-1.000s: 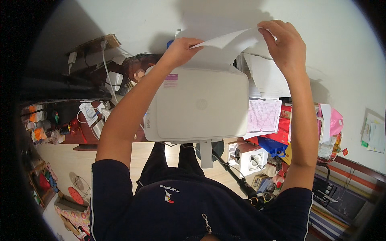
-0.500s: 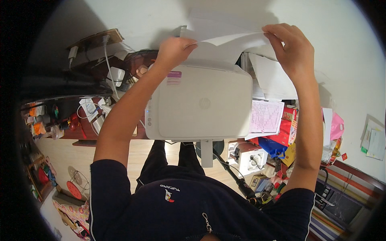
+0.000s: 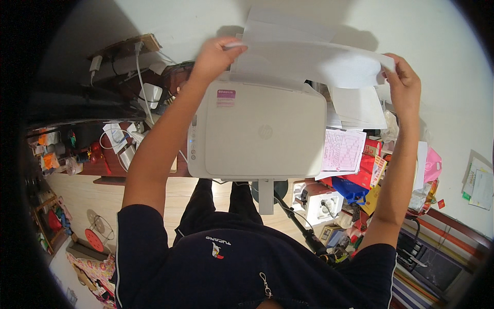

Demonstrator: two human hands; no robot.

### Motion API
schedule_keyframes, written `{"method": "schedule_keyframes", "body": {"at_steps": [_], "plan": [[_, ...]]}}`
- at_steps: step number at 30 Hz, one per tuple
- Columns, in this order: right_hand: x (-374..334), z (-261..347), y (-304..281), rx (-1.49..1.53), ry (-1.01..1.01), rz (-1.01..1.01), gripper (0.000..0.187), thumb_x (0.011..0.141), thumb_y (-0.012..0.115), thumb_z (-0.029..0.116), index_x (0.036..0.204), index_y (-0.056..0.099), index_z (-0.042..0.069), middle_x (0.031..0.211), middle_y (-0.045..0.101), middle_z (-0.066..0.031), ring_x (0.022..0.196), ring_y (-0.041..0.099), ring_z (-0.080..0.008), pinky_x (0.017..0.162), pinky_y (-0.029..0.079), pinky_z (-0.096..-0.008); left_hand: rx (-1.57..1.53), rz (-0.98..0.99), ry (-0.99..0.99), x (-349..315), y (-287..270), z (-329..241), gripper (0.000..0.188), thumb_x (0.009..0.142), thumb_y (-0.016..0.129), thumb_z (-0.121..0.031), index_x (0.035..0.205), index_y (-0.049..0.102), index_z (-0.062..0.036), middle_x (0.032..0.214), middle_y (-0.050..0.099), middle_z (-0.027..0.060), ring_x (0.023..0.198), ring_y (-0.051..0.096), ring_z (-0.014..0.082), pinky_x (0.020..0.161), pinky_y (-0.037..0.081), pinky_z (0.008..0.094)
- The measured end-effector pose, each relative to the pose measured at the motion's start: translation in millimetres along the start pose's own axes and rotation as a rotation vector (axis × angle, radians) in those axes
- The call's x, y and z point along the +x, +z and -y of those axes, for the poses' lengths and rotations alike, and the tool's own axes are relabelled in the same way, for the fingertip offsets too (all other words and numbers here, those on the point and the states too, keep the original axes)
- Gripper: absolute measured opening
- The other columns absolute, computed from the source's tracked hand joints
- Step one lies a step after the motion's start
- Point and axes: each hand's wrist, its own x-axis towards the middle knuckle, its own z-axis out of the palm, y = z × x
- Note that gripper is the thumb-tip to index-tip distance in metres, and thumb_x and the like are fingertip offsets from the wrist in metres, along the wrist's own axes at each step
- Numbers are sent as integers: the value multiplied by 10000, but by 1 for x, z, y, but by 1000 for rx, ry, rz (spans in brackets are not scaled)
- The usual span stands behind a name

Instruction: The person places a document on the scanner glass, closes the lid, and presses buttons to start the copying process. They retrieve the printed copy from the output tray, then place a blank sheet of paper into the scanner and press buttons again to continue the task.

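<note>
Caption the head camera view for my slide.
Left hand and right hand hold white paper by opposite ends at the back of a white printer.

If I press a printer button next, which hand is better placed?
Probably the left hand: the buttons line the left edge of the printer, nearer that hand. The right hand is out past the printer's right edge. Both hold the sheet, though.

Beyond the printer, a sheet spans between left hand and right hand.
</note>
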Motion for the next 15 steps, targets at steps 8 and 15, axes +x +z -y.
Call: {"method": "schedule_keyframes", "body": {"at_steps": [8, 15], "plan": [[-43, -95, 92, 643, 566, 178, 202, 845, 594, 188, 947, 553, 17, 942, 601, -87, 866, 605, -157, 745, 475, -267, -145, -91, 182, 9, -9, -100, 194, 806, 641, -194, 925, 662, -42, 796, 657, 71, 659, 592, 161, 618, 474, 262], [-56, -80, 115, 627, 538, 145, 399, 853, 581, 182, 1181, 467, -14, 1112, 519, -99, 952, 563, -173, 798, 467, -282, 357, -89, 636, 11, 14, -158, 173, 793, 622, -150, 842, 639, 14, 653, 608, 147, 532, 539, 210, 538, 437, 275]]}}
